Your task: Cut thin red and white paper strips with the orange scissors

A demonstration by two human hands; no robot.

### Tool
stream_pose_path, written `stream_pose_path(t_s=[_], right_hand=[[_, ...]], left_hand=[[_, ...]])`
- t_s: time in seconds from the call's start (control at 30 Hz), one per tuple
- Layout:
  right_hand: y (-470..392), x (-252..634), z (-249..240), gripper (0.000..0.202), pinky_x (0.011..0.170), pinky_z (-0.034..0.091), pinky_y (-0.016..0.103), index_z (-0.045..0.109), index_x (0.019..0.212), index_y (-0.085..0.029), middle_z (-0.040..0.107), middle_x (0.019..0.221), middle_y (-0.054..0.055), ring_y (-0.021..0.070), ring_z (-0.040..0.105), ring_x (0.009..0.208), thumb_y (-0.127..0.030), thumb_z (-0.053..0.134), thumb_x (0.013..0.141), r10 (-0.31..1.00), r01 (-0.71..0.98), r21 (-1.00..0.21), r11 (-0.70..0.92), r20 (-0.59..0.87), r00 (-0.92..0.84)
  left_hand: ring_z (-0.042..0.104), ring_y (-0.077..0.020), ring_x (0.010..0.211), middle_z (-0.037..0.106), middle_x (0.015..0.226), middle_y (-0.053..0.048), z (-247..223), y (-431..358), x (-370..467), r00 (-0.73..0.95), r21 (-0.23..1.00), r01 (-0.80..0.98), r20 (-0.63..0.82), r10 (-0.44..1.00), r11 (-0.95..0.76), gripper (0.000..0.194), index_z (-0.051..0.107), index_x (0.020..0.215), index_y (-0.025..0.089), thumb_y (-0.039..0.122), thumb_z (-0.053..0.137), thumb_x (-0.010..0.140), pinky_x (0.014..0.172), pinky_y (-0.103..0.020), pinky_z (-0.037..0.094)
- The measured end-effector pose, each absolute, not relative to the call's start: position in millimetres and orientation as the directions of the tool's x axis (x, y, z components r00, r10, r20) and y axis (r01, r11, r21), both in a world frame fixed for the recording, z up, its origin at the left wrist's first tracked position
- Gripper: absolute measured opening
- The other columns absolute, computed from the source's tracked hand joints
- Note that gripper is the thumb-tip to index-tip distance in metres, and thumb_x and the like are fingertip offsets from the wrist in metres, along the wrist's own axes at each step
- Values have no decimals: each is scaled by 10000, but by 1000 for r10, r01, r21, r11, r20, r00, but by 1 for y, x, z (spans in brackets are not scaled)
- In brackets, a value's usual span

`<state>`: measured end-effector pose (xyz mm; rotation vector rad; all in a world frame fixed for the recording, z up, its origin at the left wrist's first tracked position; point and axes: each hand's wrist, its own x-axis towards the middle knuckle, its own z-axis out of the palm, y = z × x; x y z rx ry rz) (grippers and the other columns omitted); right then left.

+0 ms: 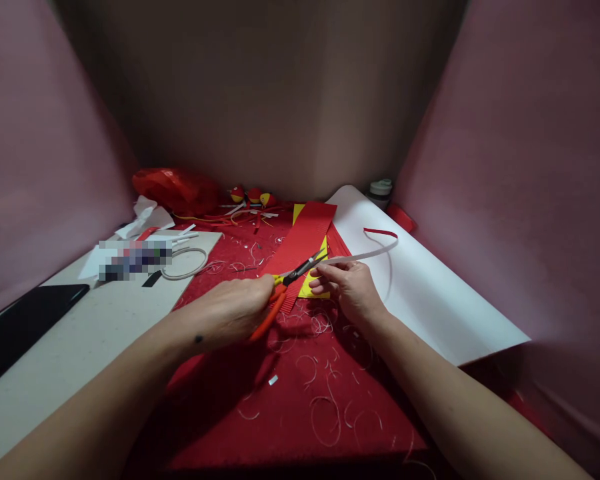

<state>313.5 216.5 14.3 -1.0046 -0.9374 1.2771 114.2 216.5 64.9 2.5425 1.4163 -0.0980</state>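
Observation:
My left hand is closed around the handles of a pair of scissors with orange and yellow grips. The dark blades point up and to the right, slightly parted at the tips. In my right hand a narrow strip, pale on one side and red on the other, is pinched between thumb and fingers. Its free end curls up to the right, while its near part passes close by the blades. Beneath both hands lie a red ribbed sheet and a yellow sheet on a red cloth.
Thin curled offcuts litter the cloth. A large white sheet slants along the right, with a lidded bottle behind. On the left, a pale board bears a black flat object and a coiled strip. Red plastic lies behind.

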Motion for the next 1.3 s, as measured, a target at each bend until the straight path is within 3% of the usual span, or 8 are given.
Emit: stream_pose_path(t_s=[0.1,0.23,0.4,0.93,1.3], right_hand=[[216,313,14,94,575,540,327,647,690,-126,663,690,71,142,619,533,-219,642,679,998,-305,-951,51,40,44],[217,314,11,91,582,545,329,655,703,-133,671,722,81,149,628,551,-220,629,690,998,-301,-952,55,57,0],[217,313,11,91,572,549,309,669,707,-118,675,722,76,149,635,555,-180,614,671,995,-320,-946,57,79,-57],[218,313,8,75,570,556,316,666,703,-122,669,636,64,174,656,562,-166,630,654,995,-339,-941,-3,32,-96],[217,314,11,84,576,549,319,681,706,-123,676,642,70,175,656,558,-151,621,655,993,-327,-945,16,52,-102]], left_hand=[[563,-210,586,628,746,-120,60,219,117,525,18,844,-226,820,-536,329,500,914,181,393,258,845,464,-292,294],[620,-269,717,655,875,-170,59,222,119,481,-58,857,-268,835,-512,333,502,930,168,430,337,807,517,-321,374],[631,-313,738,655,859,-173,56,222,122,486,-55,854,-270,831,-517,367,510,917,174,478,354,784,526,-356,410],[624,-286,725,653,819,-154,54,226,121,504,-60,845,-246,828,-532,353,523,952,171,460,408,784,557,-355,425],[618,-293,684,641,801,-150,52,226,119,507,-80,837,-259,822,-541,319,522,949,177,394,330,816,533,-373,424]])
